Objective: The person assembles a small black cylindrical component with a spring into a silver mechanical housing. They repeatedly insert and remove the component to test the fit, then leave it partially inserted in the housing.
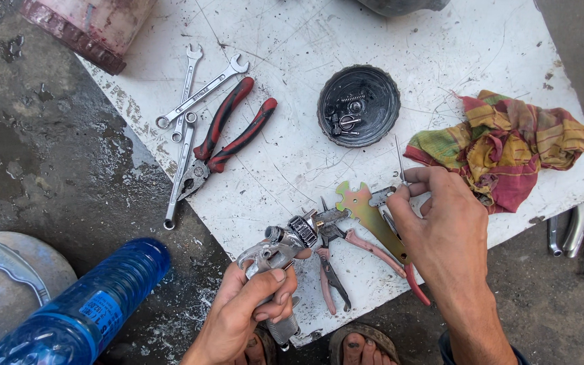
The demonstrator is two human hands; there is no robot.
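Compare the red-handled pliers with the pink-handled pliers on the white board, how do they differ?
The red-handled pliers are larger, with thick dark-red grips, and lie alone beside the wrenches, away from both hands. The pink-handled pliers are slimmer, with pale worn grips, and lie partly under the flat metal gauge, between the left hand and right hand. Both lie flat, handles spread.
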